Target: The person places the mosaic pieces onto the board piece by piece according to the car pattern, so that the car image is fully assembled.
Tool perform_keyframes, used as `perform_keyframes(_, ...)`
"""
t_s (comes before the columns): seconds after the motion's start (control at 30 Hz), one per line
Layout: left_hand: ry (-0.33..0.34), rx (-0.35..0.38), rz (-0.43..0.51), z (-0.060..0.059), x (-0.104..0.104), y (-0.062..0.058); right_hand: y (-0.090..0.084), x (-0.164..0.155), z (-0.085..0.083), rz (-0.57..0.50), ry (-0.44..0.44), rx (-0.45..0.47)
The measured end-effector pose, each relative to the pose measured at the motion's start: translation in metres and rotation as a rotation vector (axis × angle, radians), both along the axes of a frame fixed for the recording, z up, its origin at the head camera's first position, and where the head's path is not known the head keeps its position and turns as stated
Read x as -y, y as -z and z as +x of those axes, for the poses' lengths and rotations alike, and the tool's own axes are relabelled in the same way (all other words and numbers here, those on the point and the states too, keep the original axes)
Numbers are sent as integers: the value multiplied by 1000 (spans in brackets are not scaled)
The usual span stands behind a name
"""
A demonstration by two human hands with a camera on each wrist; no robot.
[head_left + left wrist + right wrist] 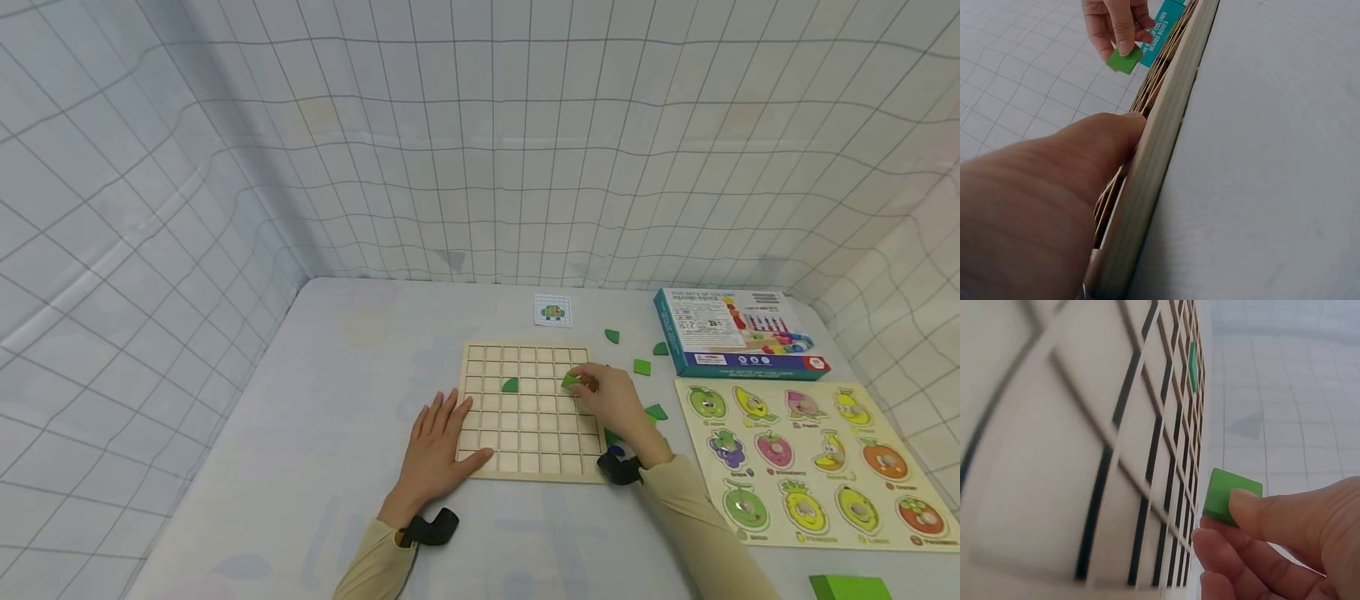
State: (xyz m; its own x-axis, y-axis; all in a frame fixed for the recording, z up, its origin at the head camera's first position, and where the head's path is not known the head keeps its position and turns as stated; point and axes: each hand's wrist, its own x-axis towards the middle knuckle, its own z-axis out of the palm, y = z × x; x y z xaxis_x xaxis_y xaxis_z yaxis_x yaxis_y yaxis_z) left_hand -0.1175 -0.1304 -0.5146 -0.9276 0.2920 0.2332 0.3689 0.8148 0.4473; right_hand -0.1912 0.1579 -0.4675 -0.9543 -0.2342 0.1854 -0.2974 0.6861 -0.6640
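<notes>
My right hand pinches a light green square tile between thumb and fingers, above the right part of the wooden grid board. The same tile shows raised off the board in the left wrist view. On the board's left edge rests my left hand, its fingers straight and thumb on the front left corner area. A dark green quarter-circle piece lies in one cell, left of the middle.
Several loose green pieces, among them a green square, lie right of the board. Behind it is a small pattern card. To the right are a printed box, a fruit puzzle board and a green block.
</notes>
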Motion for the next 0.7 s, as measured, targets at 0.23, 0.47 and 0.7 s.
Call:
perform_keyframes(0.23, 2, 3, 0, 0, 0, 0, -2, 24, -4, 31, -53, -18)
perform_keyframes(0.47, -1, 7, -8, 0, 0, 0, 2, 39, -10, 41, -56, 33)
perform_keyframes(0.7, -4, 4, -10, 0, 0, 0, 4, 47, -12, 17, -62, 17)
